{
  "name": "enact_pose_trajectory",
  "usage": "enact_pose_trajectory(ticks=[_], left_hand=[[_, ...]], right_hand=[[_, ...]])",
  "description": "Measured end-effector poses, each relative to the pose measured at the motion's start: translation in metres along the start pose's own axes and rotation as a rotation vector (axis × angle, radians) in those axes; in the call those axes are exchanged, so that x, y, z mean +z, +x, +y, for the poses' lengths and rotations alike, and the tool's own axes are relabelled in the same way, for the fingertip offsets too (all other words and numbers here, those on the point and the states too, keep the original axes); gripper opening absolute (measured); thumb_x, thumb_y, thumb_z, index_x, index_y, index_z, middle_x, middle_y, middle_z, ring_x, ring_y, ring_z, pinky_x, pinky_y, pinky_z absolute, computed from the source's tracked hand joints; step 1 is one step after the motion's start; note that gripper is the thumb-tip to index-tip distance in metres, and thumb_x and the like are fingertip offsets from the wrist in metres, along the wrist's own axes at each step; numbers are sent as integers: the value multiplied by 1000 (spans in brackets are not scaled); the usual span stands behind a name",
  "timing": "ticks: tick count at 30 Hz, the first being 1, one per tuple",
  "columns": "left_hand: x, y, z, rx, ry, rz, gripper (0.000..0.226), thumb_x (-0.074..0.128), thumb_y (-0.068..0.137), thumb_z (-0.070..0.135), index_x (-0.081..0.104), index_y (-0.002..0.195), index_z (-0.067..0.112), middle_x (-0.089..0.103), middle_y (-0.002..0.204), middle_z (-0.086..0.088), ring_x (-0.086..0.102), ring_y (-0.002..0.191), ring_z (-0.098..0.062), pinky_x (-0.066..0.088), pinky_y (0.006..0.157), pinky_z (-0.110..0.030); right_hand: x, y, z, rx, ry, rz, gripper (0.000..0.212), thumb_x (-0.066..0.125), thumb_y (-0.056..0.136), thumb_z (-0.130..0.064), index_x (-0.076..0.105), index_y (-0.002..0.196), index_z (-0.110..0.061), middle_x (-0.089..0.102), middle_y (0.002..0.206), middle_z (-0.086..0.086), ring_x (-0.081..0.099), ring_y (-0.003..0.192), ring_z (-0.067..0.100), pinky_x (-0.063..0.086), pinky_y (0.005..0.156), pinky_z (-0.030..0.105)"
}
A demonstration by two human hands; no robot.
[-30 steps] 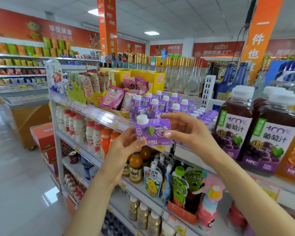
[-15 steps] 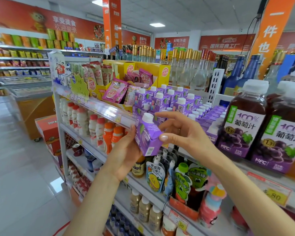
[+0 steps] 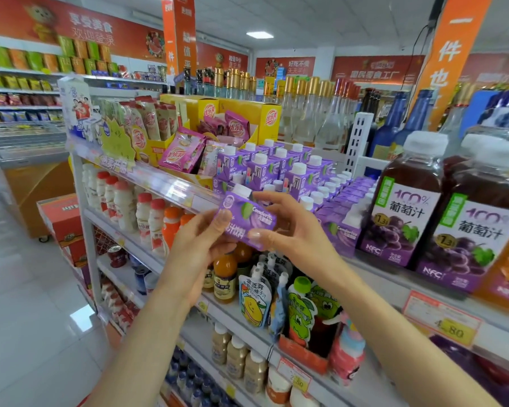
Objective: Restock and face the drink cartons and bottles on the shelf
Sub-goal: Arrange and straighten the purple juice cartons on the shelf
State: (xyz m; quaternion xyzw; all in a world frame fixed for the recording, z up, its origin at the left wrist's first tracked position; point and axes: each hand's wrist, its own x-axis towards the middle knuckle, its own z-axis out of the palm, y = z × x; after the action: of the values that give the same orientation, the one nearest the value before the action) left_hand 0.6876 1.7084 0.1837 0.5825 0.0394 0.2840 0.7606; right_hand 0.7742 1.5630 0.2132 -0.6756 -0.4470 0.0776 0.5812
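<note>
Purple drink carton pinched between left hand and right hand, tilted, in front of the shelf; stocked purple cartons just beyond the hands.

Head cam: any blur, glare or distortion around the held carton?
Head view: carton slightly soft, brand word still readable; juice bottle label sharp; ceiling light blown out; pale glare on the floor; wide-angle lens tilts the orange banner at right.
</note>
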Motion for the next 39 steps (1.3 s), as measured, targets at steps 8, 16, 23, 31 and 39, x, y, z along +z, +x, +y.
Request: enact_pose_trajectory(ticks=[8, 16, 23, 31, 39], left_hand=[[-4, -4, 9, 308, 268, 24, 15, 62, 74, 21, 61, 85, 12, 69, 65, 7, 62, 55, -5, 48, 52, -16], [-40, -22, 6, 238, 292, 199, 25, 46, 88, 30, 66, 94, 17, 70, 71, 5, 64, 60, -10, 50, 53, -17], [-123, -66, -43, -59, 209, 769, 13, 50, 96, 13, 61, 90, 15, 68, 83, -5, 59, 55, -4, 45, 47, -12], [-183, -139, -109, -243, 299, 1015, 16, 43, 95, 2, 58, 94, 8, 65, 83, -7, 56, 67, -13, 42, 60, -20], [-259, -199, -247, -650, 558, 923, 22, 50, 92, 1, 56, 77, 15, 66, 74, -6, 60, 52, -2, 45, 55, -11]], right_hand=[[-4, 4, 2, 172, 491, -60, 22, 64, 76, -20, 64, 95, -9, 70, 86, 8, 58, 69, 25, 55, 59, 25], [27, 20, 12, 222, 405, -187, 46, 71, 65, -17, 63, 110, -25, 73, 96, -3, 69, 79, 14, 58, 67, 25], [95, 21, 47, 307, 300, -354, 30, 78, 66, -15, 66, 93, -13, 68, 92, 7, 67, 77, 16, 55, 63, 24], [197, 11, 150, 531, 307, -493, 23, 72, 78, 1, 60, 87, -15, 64, 84, 6, 64, 66, 13, 60, 63, 32], [299, -33, 298, 777, 169, -586, 33, 71, 79, 3, 52, 104, -8, 57, 92, 10, 58, 62, 12, 51, 44, 18]])
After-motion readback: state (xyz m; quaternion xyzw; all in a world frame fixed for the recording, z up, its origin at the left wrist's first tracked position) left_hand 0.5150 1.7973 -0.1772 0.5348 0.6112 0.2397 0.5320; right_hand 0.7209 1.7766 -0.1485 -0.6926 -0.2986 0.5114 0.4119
